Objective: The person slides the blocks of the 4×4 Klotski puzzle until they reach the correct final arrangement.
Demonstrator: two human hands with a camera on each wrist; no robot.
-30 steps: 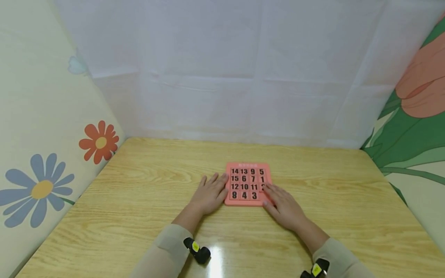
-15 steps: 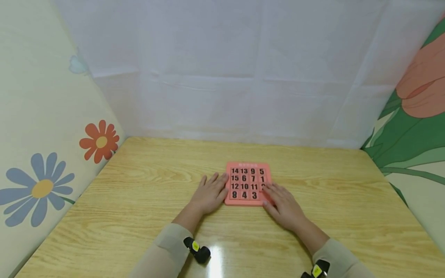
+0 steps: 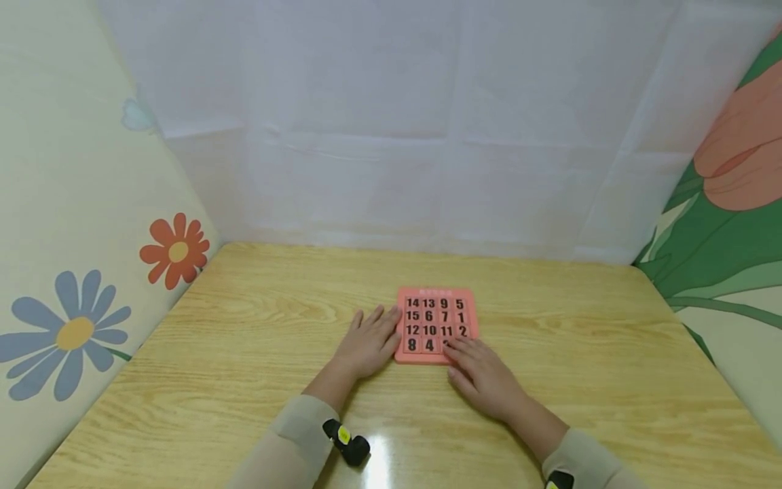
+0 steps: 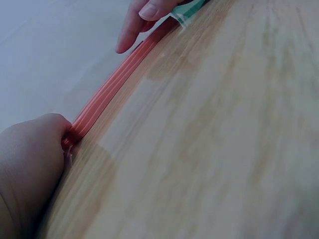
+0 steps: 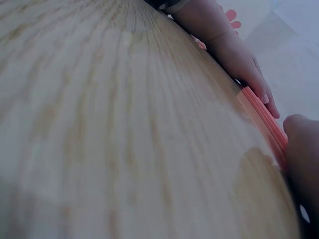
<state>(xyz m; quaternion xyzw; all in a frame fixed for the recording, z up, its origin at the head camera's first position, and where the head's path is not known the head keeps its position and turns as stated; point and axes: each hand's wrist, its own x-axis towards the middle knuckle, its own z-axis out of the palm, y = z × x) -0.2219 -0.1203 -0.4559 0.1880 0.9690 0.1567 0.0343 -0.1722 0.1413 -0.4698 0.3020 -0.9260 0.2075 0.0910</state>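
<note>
A pink number slide puzzle (image 3: 436,293) lies flat on the wooden table, its tiles printed with black numbers. My left hand (image 3: 366,345) rests at the puzzle's left edge, fingers straight and touching the frame; the left wrist view shows the same hand (image 4: 32,164) against the pink side. Over the lower right corner is my right hand (image 3: 485,377), its fingers extended onto the tile 3, which they partly cover. The bottom right cell is hidden beneath that hand. In the right wrist view the right hand (image 5: 304,154) is at the puzzle's near edge (image 5: 264,122).
The wooden table (image 3: 244,326) spreads around the puzzle on all sides. A white cloth (image 3: 366,136) hangs behind it, and flower-patterned panels (image 3: 73,204) stand at left and right. Each sleeve cuff carries a black wrist camera (image 3: 347,441).
My right hand has shifted left and toward me, from the tile 2 onto the tile 3. Tile 2 is now uncovered. The left hand has stayed in place.
</note>
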